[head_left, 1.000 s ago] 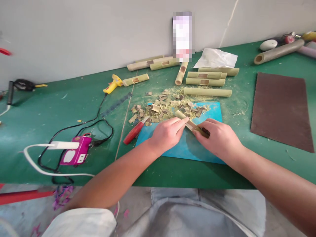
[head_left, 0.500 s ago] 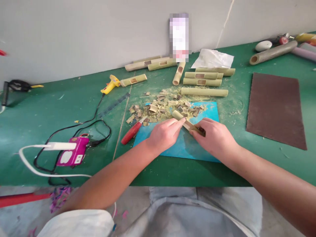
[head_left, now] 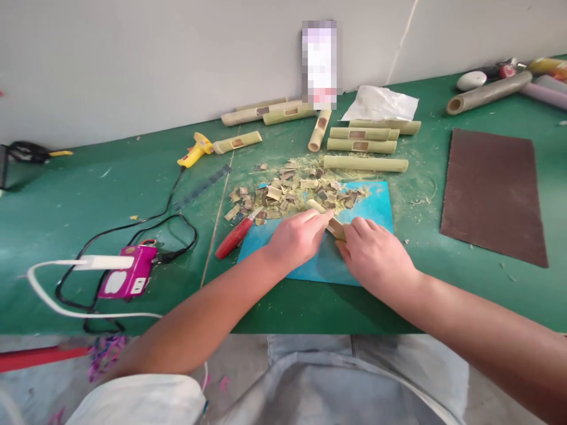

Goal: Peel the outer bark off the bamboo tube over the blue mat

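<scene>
Both hands meet over a blue cutting mat (head_left: 372,203) on the green table. My left hand (head_left: 297,238) is closed on a short pale bamboo piece (head_left: 326,218), fingers curled along its near side. My right hand (head_left: 374,258) is closed on the same bamboo piece from the right and covers its lower end; anything else in that hand is hidden. A pile of bamboo chips (head_left: 290,193) lies on the mat just beyond the hands. A red-handled knife (head_left: 234,235) rests left of my left hand, blade toward the chips.
Several cut bamboo tubes (head_left: 365,163) lie beyond the mat near the wall. A yellow glue gun (head_left: 194,150) with a black cord leads to a pink power strip (head_left: 128,279) at left. A brown sheet (head_left: 494,195) lies at right, a white bag (head_left: 381,105) behind.
My right hand has slid left along the bamboo piece toward my left hand, now covering more of it. The left hand has stayed put.
</scene>
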